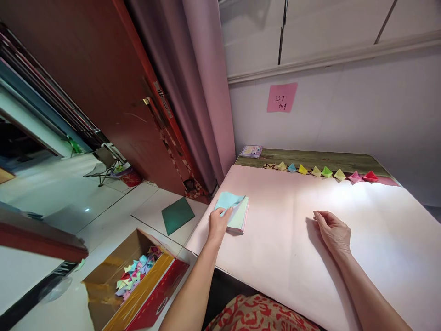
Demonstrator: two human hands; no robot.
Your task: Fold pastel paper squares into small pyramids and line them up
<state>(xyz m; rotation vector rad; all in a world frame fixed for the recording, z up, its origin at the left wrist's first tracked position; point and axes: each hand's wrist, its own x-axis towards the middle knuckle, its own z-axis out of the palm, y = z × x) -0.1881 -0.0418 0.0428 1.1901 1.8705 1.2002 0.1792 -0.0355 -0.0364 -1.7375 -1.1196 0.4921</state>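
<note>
My left hand pinches the near corner of the top light-blue sheet on a stack of coloured paper and lifts it. The stack lies near the left edge of the pink-covered table. My right hand rests on the table to the right, fingers curled loosely under, with nothing seen in it. A row of several folded paper shapes in yellow, blue, green, pink and red stands along the far side of the pink sheet.
A small printed pad lies at the table's far left corner. A cardboard box holding several folded paper shapes stands on the floor to the left, beside a green sheet. A pink note is on the wall.
</note>
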